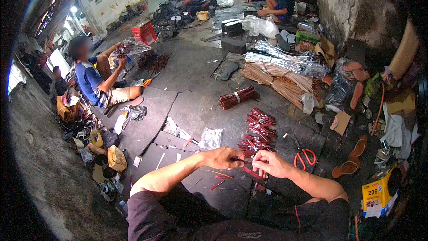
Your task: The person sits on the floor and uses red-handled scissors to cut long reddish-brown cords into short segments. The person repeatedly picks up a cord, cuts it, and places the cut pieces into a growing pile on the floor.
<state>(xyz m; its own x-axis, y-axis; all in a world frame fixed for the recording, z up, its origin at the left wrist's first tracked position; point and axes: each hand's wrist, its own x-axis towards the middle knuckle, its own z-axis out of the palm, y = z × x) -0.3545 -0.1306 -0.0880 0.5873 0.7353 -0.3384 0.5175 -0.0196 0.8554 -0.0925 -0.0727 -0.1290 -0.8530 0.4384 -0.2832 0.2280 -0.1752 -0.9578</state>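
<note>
My left hand (226, 157) is closed, its fingers pinching one end of a dark red strap (253, 172). Close beside it, my right hand (272, 164) has its fingers pressed together on the same narrow strap, whose tail hangs below; the fingers partly cover it. Just beyond my hands lies a stack of short dark red straps (261, 125). Farther off is a tied bundle of similar straps (237, 97). Scissors with orange-red handles (306, 159) rest to the right of my right hand. Small red scraps (217, 184) lie below my left hand.
A clear plastic bag (210, 138) lies beyond my left forearm. Brown strips (281, 80) are heaped farther right. Brown sandals (350, 164) and a yellow can (376, 195) are at the right. A seated person (96, 78) works at the left; others sit farther back.
</note>
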